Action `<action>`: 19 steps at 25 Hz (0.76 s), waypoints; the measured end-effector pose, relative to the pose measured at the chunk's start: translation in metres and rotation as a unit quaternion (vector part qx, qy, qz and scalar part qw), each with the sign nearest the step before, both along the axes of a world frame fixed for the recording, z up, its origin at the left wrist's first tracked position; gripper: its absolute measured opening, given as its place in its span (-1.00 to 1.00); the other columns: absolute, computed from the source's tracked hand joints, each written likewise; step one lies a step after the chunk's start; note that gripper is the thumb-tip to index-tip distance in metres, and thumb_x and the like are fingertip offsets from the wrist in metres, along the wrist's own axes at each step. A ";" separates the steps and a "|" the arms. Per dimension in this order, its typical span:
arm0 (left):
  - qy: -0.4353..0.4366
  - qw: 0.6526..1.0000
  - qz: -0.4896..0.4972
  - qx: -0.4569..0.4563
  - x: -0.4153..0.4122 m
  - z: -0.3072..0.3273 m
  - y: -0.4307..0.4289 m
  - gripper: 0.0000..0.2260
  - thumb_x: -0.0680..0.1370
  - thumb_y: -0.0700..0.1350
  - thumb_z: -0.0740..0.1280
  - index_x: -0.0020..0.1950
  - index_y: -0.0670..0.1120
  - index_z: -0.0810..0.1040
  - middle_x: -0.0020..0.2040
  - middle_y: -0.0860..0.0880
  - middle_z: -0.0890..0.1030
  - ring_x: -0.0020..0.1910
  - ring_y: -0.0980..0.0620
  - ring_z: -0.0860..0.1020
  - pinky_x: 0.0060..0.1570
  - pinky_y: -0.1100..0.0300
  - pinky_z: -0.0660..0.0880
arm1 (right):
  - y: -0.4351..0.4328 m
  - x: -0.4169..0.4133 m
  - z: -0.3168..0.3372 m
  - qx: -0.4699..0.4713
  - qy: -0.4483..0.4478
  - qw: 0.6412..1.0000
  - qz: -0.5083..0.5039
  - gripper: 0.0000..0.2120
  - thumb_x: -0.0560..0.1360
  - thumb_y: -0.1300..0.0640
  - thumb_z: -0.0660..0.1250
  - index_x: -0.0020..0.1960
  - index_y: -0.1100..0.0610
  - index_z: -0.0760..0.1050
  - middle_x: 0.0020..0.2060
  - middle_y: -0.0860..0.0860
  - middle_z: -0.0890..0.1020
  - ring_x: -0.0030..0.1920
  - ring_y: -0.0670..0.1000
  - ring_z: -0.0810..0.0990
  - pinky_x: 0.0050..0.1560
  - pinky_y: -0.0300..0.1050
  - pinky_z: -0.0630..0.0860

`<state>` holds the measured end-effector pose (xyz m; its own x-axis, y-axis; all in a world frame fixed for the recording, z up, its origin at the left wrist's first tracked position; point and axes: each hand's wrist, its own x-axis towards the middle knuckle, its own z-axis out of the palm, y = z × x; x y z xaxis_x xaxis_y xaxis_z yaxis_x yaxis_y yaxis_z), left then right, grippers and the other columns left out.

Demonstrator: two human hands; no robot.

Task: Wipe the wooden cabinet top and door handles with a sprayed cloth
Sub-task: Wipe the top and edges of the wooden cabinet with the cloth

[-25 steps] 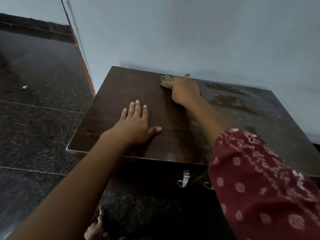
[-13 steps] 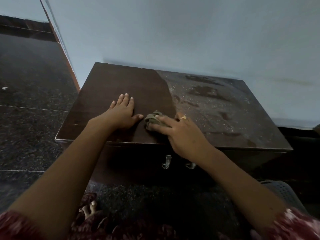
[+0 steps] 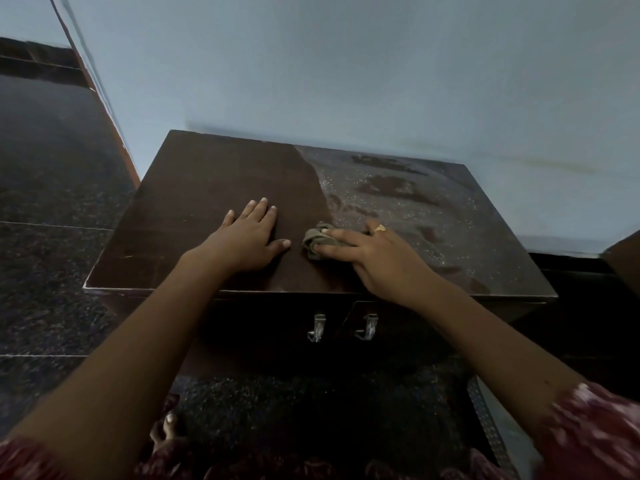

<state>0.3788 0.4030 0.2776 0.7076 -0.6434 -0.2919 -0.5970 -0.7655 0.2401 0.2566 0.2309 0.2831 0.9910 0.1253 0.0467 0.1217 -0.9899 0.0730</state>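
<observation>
Top-wiping step: a crumpled olive cloth (image 3: 320,239) is pressed under the right hand (image 3: 377,258) at mid-front of the dark wooden cabinet top (image 3: 214,181), beside the flat, empty left hand (image 3: 247,242); next, the dusty right half (image 3: 433,209) is judged to require strokes.

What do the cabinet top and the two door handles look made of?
Cabinet top: dark brown wood or wood laminate, smooth where wiped, pale chipped edge at the front left.
Door handles: likely metal, silvery with dull glints.
</observation>
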 end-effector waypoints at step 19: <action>0.009 1.000 0.003 0.001 0.009 0.009 -0.002 -0.31 0.55 0.17 0.16 0.55 -0.05 -0.07 0.58 0.00 -0.09 0.56 0.00 -0.07 0.52 0.05 -0.04 | -0.042 0.191 0.008 0.038 0.025 0.979 -0.199 -0.52 0.58 0.30 0.06 0.39 -0.11 0.34 0.36 0.18 0.42 0.44 0.24 0.18 0.35 0.16 0.26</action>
